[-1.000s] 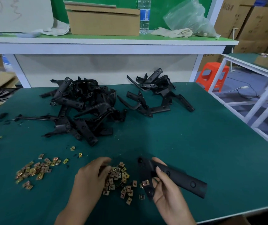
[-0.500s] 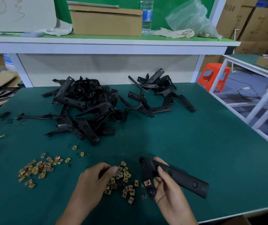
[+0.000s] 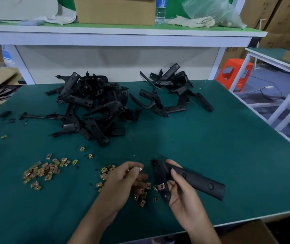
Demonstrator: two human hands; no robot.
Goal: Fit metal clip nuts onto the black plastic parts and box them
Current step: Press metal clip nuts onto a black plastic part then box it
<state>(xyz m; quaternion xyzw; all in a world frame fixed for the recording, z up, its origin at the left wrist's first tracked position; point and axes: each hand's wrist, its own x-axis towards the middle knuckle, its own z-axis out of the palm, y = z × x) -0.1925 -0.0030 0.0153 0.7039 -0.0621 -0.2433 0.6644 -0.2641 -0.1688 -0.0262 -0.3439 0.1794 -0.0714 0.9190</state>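
Head: black part (image 3: pixel 199 182) with gold clip nut (image 3: pixel 160 187)

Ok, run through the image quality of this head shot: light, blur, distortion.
Head view: light is even and soft, with faint shadows under the pile of black parts on the table; the wide-angle lens bows the shelf edge; the left hand is motion-blurred, so the clip nut it pinches reads poorly; the right hand and its black plastic part look sharper.

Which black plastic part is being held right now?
The long black part in the right hand, a clip nut on its wide end; the rest lie in two heaps farther back.
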